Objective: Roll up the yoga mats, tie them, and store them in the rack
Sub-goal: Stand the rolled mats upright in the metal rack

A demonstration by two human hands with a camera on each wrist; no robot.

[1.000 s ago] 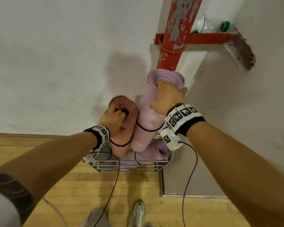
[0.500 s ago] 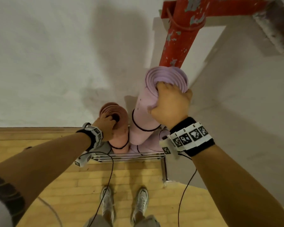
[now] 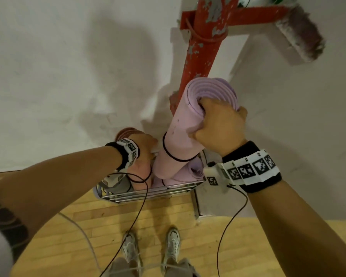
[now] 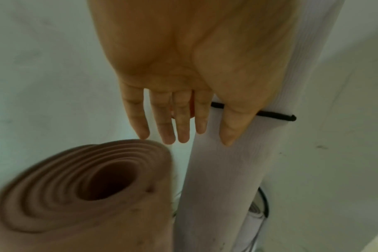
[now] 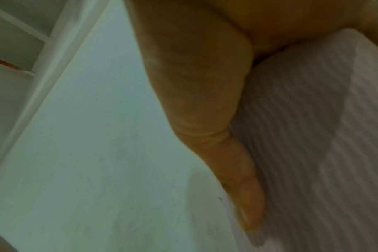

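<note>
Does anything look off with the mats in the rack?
The lilac mat gripped by the right hand leans tilted and stands well above the pink mat in the rack. The red pipe shows chipped paint.

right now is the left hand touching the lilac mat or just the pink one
Touching the lilac mat: the left wrist view shows the left hand open, its thumb lying flat on that mat across the black tie. Whether it touches the pink mat: cannot tell.

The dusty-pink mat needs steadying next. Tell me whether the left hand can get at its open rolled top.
Probably yes. The left hand hangs open, fingertips just above the dusty-pink rolled mat; nothing lies between. The right hand grips the lilac rolled mat alongside.
</note>
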